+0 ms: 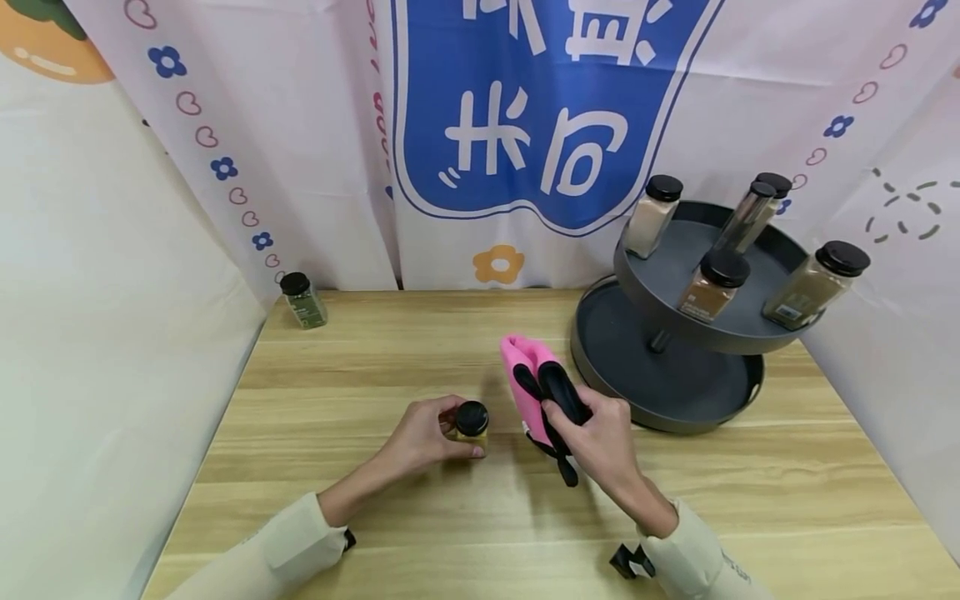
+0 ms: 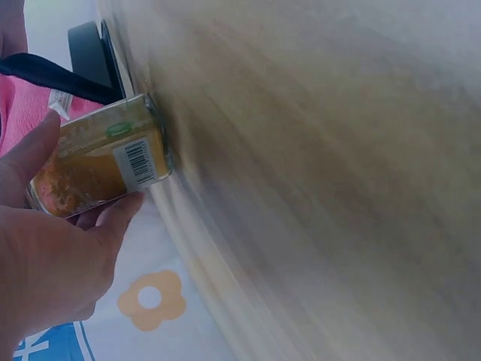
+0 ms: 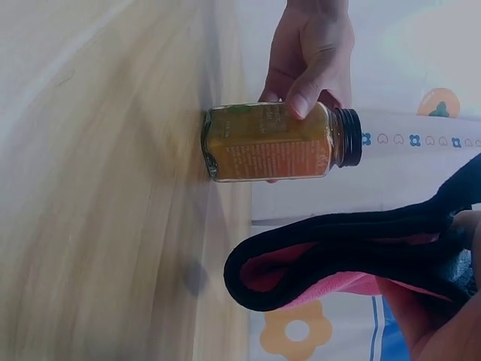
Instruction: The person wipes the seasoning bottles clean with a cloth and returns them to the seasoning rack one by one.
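Note:
My left hand (image 1: 423, 435) grips a square glass spice jar (image 1: 472, 419) round its sides, thumb on the near face. The jar is upright, with a black screw lid. Yellow-orange powder and a barcode label show through the glass (image 2: 101, 162) in the left wrist view. Whether its base touches the table, I cannot tell. To the right, my right hand (image 1: 606, 437) holds a folded pink cloth (image 1: 529, 410) with black edging and a dangling black strap, thumb on top. The cloth is above the table, apart from the jar; the right fingers are partly hidden beneath it.
A dark grey two-tier round rack (image 1: 667, 400) stands at the back right. On its upper tier are several black-lidded jars, including one with brown powder (image 1: 708, 296). Another jar with green contents (image 1: 306, 307) stands at the table's back left corner. A printed curtain (image 1: 322, 208) hangs behind.

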